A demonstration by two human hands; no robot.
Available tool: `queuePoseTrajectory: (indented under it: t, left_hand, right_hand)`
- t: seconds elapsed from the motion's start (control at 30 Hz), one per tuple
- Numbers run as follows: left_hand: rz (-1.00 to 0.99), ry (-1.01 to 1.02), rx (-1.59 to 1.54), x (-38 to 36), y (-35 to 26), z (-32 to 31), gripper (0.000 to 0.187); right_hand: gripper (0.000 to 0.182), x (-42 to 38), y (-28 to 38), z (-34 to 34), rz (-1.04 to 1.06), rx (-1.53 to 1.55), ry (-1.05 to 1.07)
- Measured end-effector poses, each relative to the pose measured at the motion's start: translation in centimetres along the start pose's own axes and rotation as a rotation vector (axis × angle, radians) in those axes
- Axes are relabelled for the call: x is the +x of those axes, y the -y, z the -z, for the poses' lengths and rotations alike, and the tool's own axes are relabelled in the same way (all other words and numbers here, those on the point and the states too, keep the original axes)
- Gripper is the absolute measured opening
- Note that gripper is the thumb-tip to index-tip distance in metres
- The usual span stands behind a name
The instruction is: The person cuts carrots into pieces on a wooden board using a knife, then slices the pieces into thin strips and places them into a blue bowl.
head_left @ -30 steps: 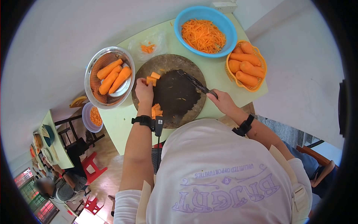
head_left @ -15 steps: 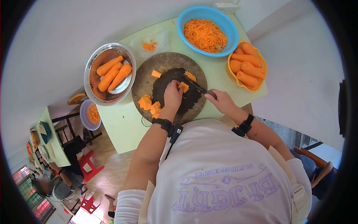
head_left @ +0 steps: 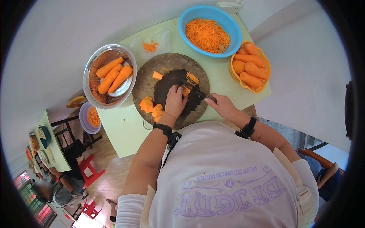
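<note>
On the round, dark-stained chopping board (head_left: 142, 83), my left hand (head_left: 175, 102) is closed with its fingertips curled over a small stack of carrot slices (head_left: 186, 90). My right hand (head_left: 225, 107) grips the handle of a knife (head_left: 210, 98), whose dark blade lies against the stack's right side. Thin carrot strips (head_left: 192, 78) are gathered just beyond the blade. A carrot chunk (head_left: 157, 75) sits farther left on the board. Nearer my left wrist are two heaps of carrot slices (head_left: 146, 104). My fingers partly hide the held slices.
A metal colander (head_left: 88, 81) of whole carrots stands left of the board. Behind are a plastic bag (head_left: 163, 45) with carrot scraps and a blue basin (head_left: 236, 32) of shredded carrot. A yellow basket (head_left: 263, 86) holds more carrots at right. Another person (head_left: 62, 192) sits at a table lower left.
The knife and right hand have shifted slightly toward me. More carrot strips lie beyond the blade, more spread out. The left fingers have drawn back a little and cover more of the slices.
</note>
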State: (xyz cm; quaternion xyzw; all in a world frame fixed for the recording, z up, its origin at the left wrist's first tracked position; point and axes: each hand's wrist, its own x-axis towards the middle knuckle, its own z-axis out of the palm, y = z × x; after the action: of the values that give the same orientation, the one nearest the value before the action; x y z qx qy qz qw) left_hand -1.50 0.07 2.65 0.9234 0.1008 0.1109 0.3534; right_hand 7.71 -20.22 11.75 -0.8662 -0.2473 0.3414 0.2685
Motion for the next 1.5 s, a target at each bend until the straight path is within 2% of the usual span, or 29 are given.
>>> queuePoseTrajectory:
  t: [0.17,0.23,0.3,0.53,0.63,0.8,0.87,0.93,1.5]
  left_hand:
    - [0.019,-0.003,0.043,0.7,-0.8,-0.6,0.038]
    - [0.041,-0.002,0.065,1.3,-0.8,-0.8,0.039]
    - [0.094,-0.071,0.046,1.7,-0.8,-1.2,0.038]
    - [0.017,-0.132,-0.059,1.1,-0.5,-0.3,0.035]
    - [-0.045,-0.092,-0.093,1.0,0.3,-0.5,0.027]
    - [-0.039,-0.092,0.023,1.5,0.2,-1.0,0.013]
    - [-0.04,-0.1,0.038,1.6,0.1,-1.1,0.013]
    - [-0.04,-0.107,0.054,1.7,0.1,-1.2,0.013]
    - [0.019,-0.118,0.046,1.8,0.0,-1.3,0.015]
  right_hand:
    - [0.042,0.2,0.1,0.0,-0.036,0.004,0.009]
    - [0.042,0.2,0.1,0.0,-0.013,0.006,-0.05]
    - [0.039,0.6,-0.3,-0.1,-0.011,0.01,-0.076]
    - [0.033,0.6,0.1,0.3,0.045,-0.017,-0.102]
    - [0.042,0.5,0.4,0.5,0.028,-0.043,-0.077]
    - [0.042,0.5,1.1,0.6,0.018,-0.074,-0.051]
    - [0.042,0.5,1.0,0.2,0.04,-0.083,-0.065]
    - [0.032,0.5,0.9,-0.2,0.111,-0.094,-0.134]
    - [0.04,0.6,1.5,-0.5,0.089,-0.247,-0.105]
